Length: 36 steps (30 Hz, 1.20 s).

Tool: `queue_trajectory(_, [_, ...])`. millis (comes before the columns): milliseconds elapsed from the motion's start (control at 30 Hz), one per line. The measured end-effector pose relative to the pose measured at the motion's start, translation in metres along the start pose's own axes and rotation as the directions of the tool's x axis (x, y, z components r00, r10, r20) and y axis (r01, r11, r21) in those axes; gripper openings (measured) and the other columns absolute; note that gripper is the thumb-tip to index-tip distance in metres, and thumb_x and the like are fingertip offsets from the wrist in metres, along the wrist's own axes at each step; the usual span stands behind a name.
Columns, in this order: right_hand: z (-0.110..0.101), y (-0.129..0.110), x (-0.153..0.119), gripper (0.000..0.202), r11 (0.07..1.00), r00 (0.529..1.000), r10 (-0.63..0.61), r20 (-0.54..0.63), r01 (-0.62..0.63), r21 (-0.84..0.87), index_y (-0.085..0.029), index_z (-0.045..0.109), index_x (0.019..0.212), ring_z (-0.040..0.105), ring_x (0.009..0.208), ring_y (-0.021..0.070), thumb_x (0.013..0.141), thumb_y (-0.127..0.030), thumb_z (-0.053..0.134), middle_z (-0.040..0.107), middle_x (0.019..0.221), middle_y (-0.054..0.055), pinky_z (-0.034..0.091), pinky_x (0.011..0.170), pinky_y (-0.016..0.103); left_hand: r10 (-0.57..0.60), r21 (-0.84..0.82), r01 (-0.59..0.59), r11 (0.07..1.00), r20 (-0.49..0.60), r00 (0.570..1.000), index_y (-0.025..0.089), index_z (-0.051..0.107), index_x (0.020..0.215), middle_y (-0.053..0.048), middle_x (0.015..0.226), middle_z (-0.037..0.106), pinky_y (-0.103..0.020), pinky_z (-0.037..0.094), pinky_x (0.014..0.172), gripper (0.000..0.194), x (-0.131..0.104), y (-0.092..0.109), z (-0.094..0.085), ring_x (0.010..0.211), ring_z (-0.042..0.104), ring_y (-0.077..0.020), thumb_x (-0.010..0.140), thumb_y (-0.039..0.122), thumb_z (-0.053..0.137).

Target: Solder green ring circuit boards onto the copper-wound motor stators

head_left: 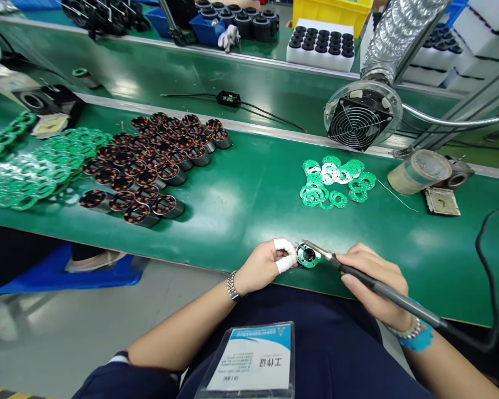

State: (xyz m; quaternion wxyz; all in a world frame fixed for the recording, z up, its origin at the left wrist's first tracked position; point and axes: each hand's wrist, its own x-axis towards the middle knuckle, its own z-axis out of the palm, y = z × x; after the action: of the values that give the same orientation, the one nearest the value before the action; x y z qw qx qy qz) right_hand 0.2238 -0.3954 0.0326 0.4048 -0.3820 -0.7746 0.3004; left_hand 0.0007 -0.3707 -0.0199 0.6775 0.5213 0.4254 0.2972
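My right hand (376, 282) is closed around a soldering iron (370, 281). Its metal tip rests at the upper edge of a green ring-shaped circuit board (313, 261), which sits on top of a motor stator (299, 256) near the bench's front edge. From the left, my left hand (270, 260) grips the stator's side between thumb and forefinger, both wrapped in white tape. Whether a thin wire is also pinched there I cannot tell. Beyond the hands lies a loose pile of green ring boards (339, 199).
Several wound stators (168, 205) stand grouped at left beside panels of green boards (37, 172). A fume fan (357, 119) hangs over the bench's back right. Near it are a roll-shaped container (418, 172) and an iron stand with a sponge (443, 200). The iron's cable (488, 266) loops at right.
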Motion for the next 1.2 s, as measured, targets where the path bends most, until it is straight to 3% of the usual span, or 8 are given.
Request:
queue_trajectory(167, [-0.003, -0.005, -0.002, 0.021, 0.999, 0.997, 0.047, 0.062, -0.048, 0.004, -0.018, 0.065, 0.095, 0.058, 0.065, 0.0171, 0.079, -0.012, 0.055, 0.063, 0.069, 0.005, 0.048, 0.056, 0.031, 0.001, 0.010, -0.001, 1.000, -0.013, 1.000, 0.015, 0.053, 0.070, -0.001, 0.070, 0.055, -0.026, 0.044, 0.066, 0.012, 0.000, 0.000, 0.001, 0.065, 0.054, -0.0118, 0.073, 0.023, 0.061])
queue_trajectory(567, [-0.004, -0.004, -0.002, 0.024, 1.000, 0.992, -0.001, 0.125, 0.001, -0.002, -0.019, 0.063, 0.100, 0.058, 0.064, 0.0167, 0.080, -0.011, 0.054, 0.064, 0.067, 0.004, 0.049, 0.059, 0.032, 0.015, 0.035, -0.014, 0.999, -0.043, 0.999, 0.015, 0.053, 0.068, 0.000, 0.066, 0.056, -0.026, 0.045, 0.065, 0.011, 0.000, 0.001, 0.004, 0.064, 0.056, -0.0121, 0.072, 0.021, 0.060])
queue_trajectory(767, [-0.003, 0.005, 0.003, 0.028, 0.998, 0.995, -0.007, 0.100, 0.014, -0.068, -0.022, 0.057, 0.109, 0.064, 0.080, 0.0171, 0.083, -0.012, 0.055, 0.068, 0.085, 0.005, 0.053, 0.071, 0.030, 0.007, 0.049, -0.005, 0.999, -0.035, 0.999, 0.014, 0.052, 0.069, 0.000, 0.066, 0.057, -0.025, 0.045, 0.064, 0.009, 0.000, 0.002, 0.005, 0.063, 0.056, -0.0117, 0.073, 0.020, 0.059])
queue_trajectory(867, [0.006, 0.020, 0.010, 0.030, 0.994, 0.974, -0.010, 0.225, 0.034, -0.104, -0.023, 0.051, 0.113, 0.061, 0.102, 0.0192, 0.084, -0.016, 0.055, 0.064, 0.109, 0.008, 0.052, 0.085, 0.032, 0.014, 0.038, -0.013, 0.999, -0.032, 0.999, 0.014, 0.053, 0.070, 0.000, 0.067, 0.058, -0.025, 0.047, 0.064, 0.009, 0.000, 0.001, 0.005, 0.063, 0.058, -0.0114, 0.074, 0.020, 0.059])
queue_trajectory(967, [0.016, 0.031, 0.017, 0.032, 0.996, 0.955, 0.007, 0.297, 0.022, -0.092, -0.022, 0.048, 0.115, 0.060, 0.104, 0.0197, 0.083, -0.021, 0.057, 0.062, 0.112, 0.009, 0.051, 0.088, 0.033, 0.027, 0.019, -0.027, 0.999, -0.047, 0.999, 0.014, 0.056, 0.078, -0.002, 0.073, 0.063, -0.027, 0.051, 0.069, 0.010, -0.004, -0.002, 0.000, 0.068, 0.063, -0.0132, 0.077, 0.024, 0.059])
queue_trajectory(1100, [0.027, 0.033, 0.014, 0.032, 0.992, 0.980, 0.043, 0.193, -0.019, -0.122, -0.022, 0.049, 0.113, 0.063, 0.095, 0.0192, 0.082, -0.023, 0.058, 0.064, 0.104, 0.008, 0.052, 0.083, 0.033, 0.111, 0.192, -0.095, 0.977, -0.075, 0.991, 0.017, 0.063, 0.093, -0.006, 0.087, 0.070, -0.031, 0.053, 0.076, 0.017, -0.015, -0.008, -0.010, 0.080, 0.067, -0.0172, 0.079, 0.028, 0.059])
queue_trajectory(1200, [0.037, 0.029, 0.005, 0.034, 0.983, 0.994, 0.073, 0.087, -0.057, -0.176, -0.021, 0.048, 0.113, 0.062, 0.093, 0.0200, 0.081, -0.022, 0.059, 0.063, 0.102, 0.009, 0.053, 0.080, 0.033, 0.173, 0.294, -0.148, 0.944, -0.062, 0.983, 0.019, 0.069, 0.081, -0.005, 0.083, 0.071, -0.030, 0.052, 0.076, 0.010, -0.018, -0.009, -0.011, 0.078, 0.066, -0.0172, 0.076, 0.026, 0.064])
